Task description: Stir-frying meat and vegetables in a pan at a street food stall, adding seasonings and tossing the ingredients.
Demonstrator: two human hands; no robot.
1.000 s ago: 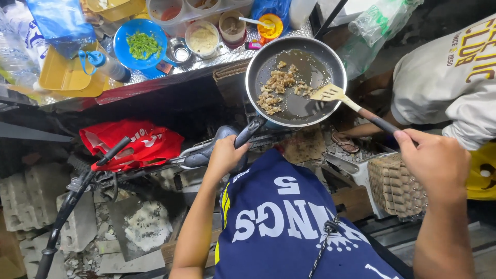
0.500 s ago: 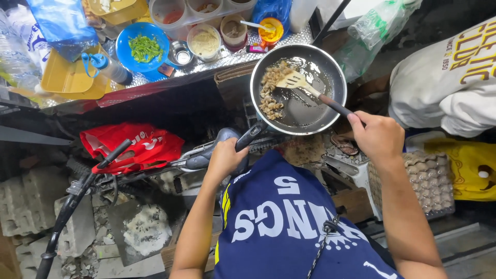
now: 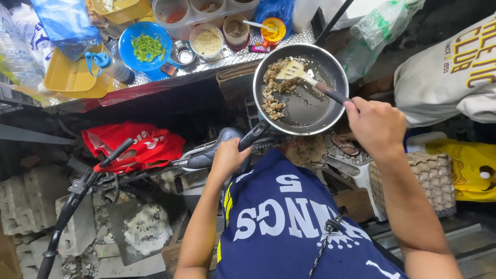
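Round, dark frying pan (image 3: pixel 302 90), shallow, with a pale metal rim and a worn, greasy black inside, held out just in front of the foil-covered worktop (image 3: pixel 227 59). Left hand (image 3: pixel 227 157), grip closed around the pan's dark handle (image 3: pixel 253 138), down at the near-left of the pan. Right hand (image 3: pixel 374 126), grip closed on the dark handle of a slotted spatula (image 3: pixel 299 72); pale blade lying flat in the pan's far-left part, touching the food. Chopped, browned bits of food (image 3: pixel 274 88) heaped along the left side of the pan; right half bare and shiny with oil.

On the worktop beyond: blue bowl of green chopped vegetable (image 3: pixel 144 46), small steel cup (image 3: pixel 183 54), round tubs of pale and brown ingredients (image 3: pixel 206 41), orange cup with a spoon (image 3: pixel 271 28), yellow trays (image 3: pixel 70 75). Below left, a red bag (image 3: pixel 134 144) and grey concrete blocks (image 3: pixel 31 201). At right, a stack of egg trays (image 3: pixel 431 178) and another person's pale sleeve (image 3: pixel 444 82).
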